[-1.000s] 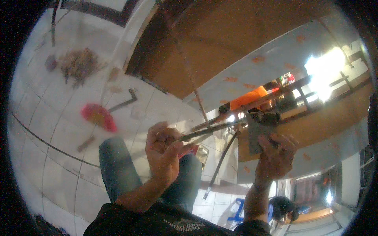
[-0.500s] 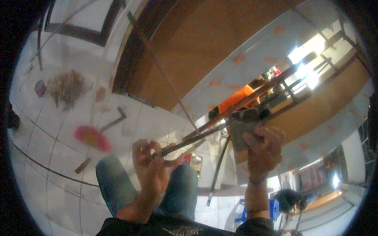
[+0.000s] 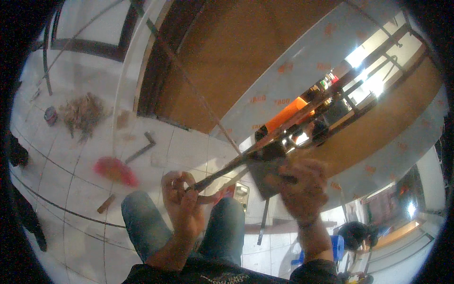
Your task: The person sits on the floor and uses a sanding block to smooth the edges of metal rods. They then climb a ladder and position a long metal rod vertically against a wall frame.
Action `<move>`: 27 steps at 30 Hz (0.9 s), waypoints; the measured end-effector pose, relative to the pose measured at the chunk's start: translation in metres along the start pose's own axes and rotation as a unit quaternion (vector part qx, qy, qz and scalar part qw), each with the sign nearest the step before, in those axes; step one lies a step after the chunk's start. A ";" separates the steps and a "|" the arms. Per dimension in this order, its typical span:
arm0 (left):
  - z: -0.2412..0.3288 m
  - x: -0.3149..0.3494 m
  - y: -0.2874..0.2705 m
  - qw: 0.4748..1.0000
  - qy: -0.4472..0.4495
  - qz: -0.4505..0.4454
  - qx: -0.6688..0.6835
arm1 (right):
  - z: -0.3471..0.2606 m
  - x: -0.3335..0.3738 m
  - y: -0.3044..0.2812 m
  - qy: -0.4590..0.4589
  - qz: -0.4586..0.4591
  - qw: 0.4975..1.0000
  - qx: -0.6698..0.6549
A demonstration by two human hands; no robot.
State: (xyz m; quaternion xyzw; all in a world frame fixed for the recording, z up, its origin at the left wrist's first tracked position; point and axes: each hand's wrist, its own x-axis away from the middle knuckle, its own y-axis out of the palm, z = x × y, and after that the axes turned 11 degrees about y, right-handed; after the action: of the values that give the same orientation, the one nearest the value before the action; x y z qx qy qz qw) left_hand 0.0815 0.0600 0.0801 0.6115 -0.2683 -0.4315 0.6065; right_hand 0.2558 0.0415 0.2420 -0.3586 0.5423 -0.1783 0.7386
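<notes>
My left hand [image 3: 182, 201] grips the near end of a long thin metal bar [image 3: 265, 142] that runs up and to the right across the view. My right hand [image 3: 302, 191] holds a flat dark grey rectangular piece [image 3: 267, 173] pressed against the bar near its middle. Both hands are blurred. My knees in blue jeans [image 3: 142, 222] show below the hands.
On the white tiled floor lie a pink brush head [image 3: 116, 169], a hammer-like tool [image 3: 142, 149], a pile of wood shavings [image 3: 82, 111] and a small can [image 3: 49, 115]. A large brown board [image 3: 236, 52] leans behind. A crouching person [image 3: 352, 234] is at lower right.
The view has shifted, so both hands sit lower in the picture. My right hand has moved left and down along the bar with the grey piece. My left hand keeps its grip.
</notes>
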 end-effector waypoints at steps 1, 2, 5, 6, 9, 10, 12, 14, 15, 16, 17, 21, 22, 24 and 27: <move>-0.001 0.001 -0.001 1.000 -0.005 -0.005 -0.004 | 0.008 -0.005 -0.006 -0.012 0.029 0.999 0.042; -0.003 0.003 -0.004 1.000 -0.011 -0.010 -0.008 | 0.014 -0.013 -0.014 -0.023 0.057 0.995 0.083; -0.007 0.007 -0.003 1.000 -0.017 -0.012 -0.010 | 0.019 -0.028 -0.024 -0.036 0.145 0.984 0.098; -0.008 0.007 -0.001 1.000 -0.016 -0.011 -0.007 | 0.018 -0.031 -0.028 -0.040 0.176 0.980 0.085; -0.009 0.008 -0.001 1.000 -0.006 -0.013 -0.009 | 0.018 -0.030 -0.035 -0.026 0.215 0.974 0.071; -0.010 0.008 -0.001 1.000 -0.008 -0.015 -0.008 | 0.020 -0.027 -0.033 -0.016 0.229 0.971 0.070; -0.010 0.009 -0.001 1.000 -0.017 -0.015 -0.007 | 0.018 -0.019 -0.027 0.112 0.264 0.958 -0.002; -0.010 0.008 -0.003 0.999 -0.022 -0.003 -0.034 | 0.016 -0.016 -0.027 0.216 0.262 0.935 -0.098; -0.010 0.008 -0.003 0.999 -0.025 0.003 -0.047 | 0.013 -0.018 -0.032 0.255 0.245 0.922 -0.158; -0.010 0.008 -0.004 0.999 -0.027 -0.002 -0.042 | 0.010 -0.017 -0.038 0.292 0.229 0.903 -0.215; -0.010 0.009 -0.003 0.999 -0.029 -0.007 -0.038 | 0.003 -0.024 -0.041 0.269 0.220 0.910 -0.225; -0.006 0.005 0.008 0.995 -0.036 0.007 -0.090 | -0.011 -0.064 -0.055 0.237 0.164 0.941 -0.175; -0.007 0.004 0.007 0.996 -0.029 -0.002 -0.089 | -0.016 -0.076 -0.055 0.203 0.151 0.948 -0.191; -0.010 0.004 0.001 0.996 -0.016 -0.021 -0.087 | -0.018 -0.090 -0.053 0.121 0.140 0.973 -0.138; -0.012 0.002 -0.001 0.996 -0.022 -0.038 -0.072 | -0.012 -0.096 -0.054 0.024 0.146 0.989 0.010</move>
State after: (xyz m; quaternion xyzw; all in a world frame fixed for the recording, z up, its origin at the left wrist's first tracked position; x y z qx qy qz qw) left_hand 0.0919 0.0647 0.0775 0.5660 -0.2262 -0.4859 0.6263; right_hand 0.2184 0.0636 0.3433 -0.2639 0.6048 -0.0826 0.7468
